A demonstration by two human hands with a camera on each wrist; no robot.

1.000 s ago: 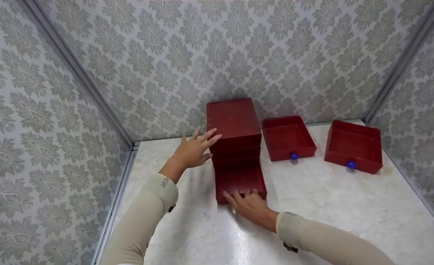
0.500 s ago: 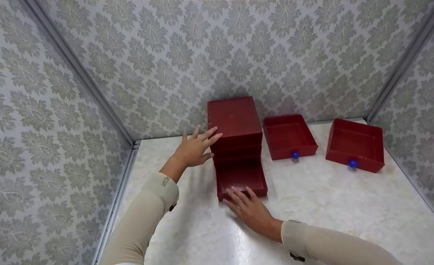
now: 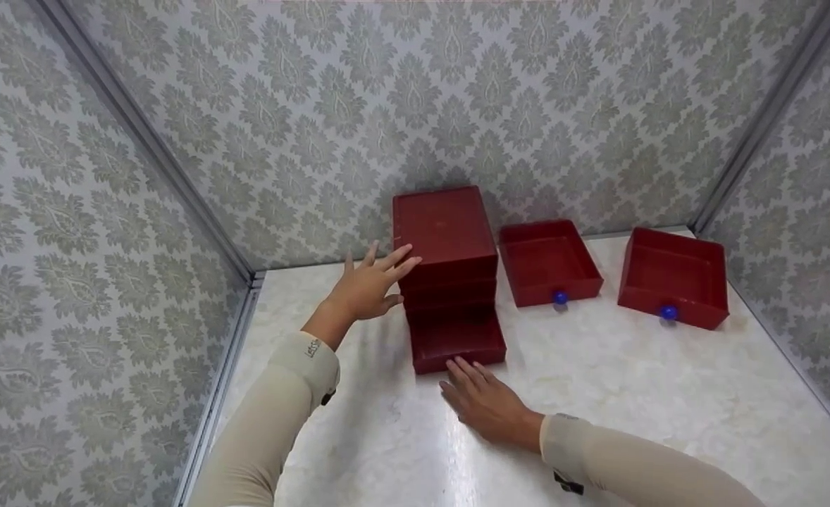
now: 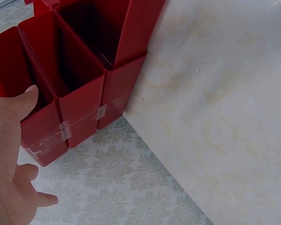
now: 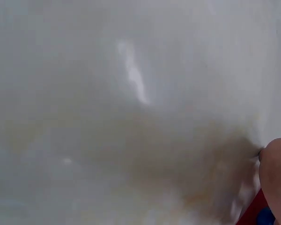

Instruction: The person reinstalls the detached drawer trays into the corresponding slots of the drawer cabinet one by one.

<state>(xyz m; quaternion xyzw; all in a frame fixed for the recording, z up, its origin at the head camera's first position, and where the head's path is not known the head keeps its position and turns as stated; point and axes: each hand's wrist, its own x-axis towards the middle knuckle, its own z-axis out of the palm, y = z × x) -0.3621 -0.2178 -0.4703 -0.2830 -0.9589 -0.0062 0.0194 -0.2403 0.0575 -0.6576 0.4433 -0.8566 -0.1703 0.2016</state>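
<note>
A red drawer cabinet point(image 3: 444, 222) stands against the back wall, its upper two slots without drawers. Its bottom drawer point(image 3: 428, 363) sticks partly out at the front. My left hand point(image 3: 362, 289) rests on the cabinet's left side with fingers spread, fingertips at the top edge. In the left wrist view the thumb lies by the front of the open slots point(image 4: 79, 110). My right hand point(image 3: 489, 405) has its straight fingertips against the drawer's front. A blue knob point(image 5: 266, 216) shows beside the right thumb point(image 5: 277, 173) in the right wrist view; the head view hides it behind the hand.
Two loose red drawers with blue knobs lie on the white marbled table point(image 3: 598, 394) right of the cabinet: a nearer one point(image 3: 528, 292) close beside it and a farther one point(image 3: 711, 313). Patterned walls point(image 3: 457, 91) enclose the back and sides.
The bottom drawer has slid further into the cabinet. My right hand's fingers have come off the drawer's rim and now lie straight against its front. The left hand has stayed in place.
</note>
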